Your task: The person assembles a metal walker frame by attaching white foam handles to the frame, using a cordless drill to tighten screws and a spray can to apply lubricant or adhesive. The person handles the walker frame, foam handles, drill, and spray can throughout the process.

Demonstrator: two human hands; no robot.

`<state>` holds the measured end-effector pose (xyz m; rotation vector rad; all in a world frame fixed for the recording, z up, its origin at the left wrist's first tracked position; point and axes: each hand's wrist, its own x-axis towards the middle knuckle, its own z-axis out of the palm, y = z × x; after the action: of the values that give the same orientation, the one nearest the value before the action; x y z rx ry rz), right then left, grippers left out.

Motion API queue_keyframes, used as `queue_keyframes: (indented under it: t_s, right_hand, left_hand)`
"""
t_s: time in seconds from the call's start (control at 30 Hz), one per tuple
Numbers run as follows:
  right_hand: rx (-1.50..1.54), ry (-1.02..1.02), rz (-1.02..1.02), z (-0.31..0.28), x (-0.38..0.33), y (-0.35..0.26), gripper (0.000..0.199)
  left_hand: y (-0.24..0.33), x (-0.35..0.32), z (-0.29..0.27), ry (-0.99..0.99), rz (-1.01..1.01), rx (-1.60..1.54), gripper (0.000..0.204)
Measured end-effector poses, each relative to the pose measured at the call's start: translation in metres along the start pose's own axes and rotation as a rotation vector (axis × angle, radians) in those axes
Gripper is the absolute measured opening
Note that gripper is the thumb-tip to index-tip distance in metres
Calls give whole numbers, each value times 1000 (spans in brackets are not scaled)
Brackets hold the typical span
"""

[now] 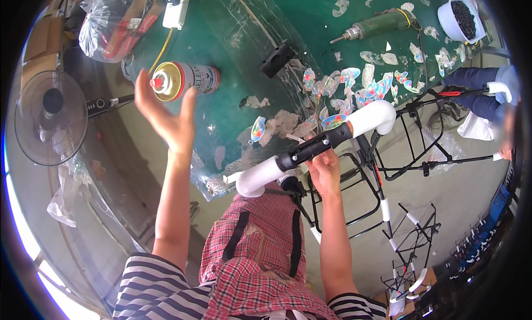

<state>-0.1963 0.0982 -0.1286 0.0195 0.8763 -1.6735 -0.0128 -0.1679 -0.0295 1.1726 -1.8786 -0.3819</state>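
Note:
My left hand (pixel 169 117) is raised over the left side of the green table, thumb and fingers spread, with nothing in it. Close by its fingertips is a spray can (pixel 198 79) with a yellow-rimmed top and red nozzle; whether they touch, I cannot tell. My right hand (pixel 326 173) is closed at the handlebar (pixel 313 149), its thumb and fingers against the underside of the black middle piece. White foam grips cover both bent ends of the bar. Below it extends a black tube frame (pixel 346 192), partly hidden by my right hand and forearm.
On the table (pixel 244 48) lie a green power tool (pixel 377 27), a black plastic part (pixel 277 59), scattered stickers (pixel 377 90) and a tub of black bits (pixel 463 19). A fan (pixel 52 117) stands left. Right, a person in blue (pixel 476 87) is beside more frames (pixel 413 237).

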Motion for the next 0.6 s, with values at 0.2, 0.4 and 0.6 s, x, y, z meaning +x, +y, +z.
queue_keyframes:
  t_s: [0.2, 0.4, 0.6]
  right_hand:
    - [3, -3, 28, -8, -1, 5, 54]
    - [9, 15, 6, 1, 0, 2, 53]
    - [16, 5, -7, 0, 0, 4, 46]
  left_hand:
    - [53, -35, 16, -455, 159, 85, 49]
    - [4, -72, 57, -607, -63, 171, 23]
    - [38, -54, 74, -728, -323, -182, 16]
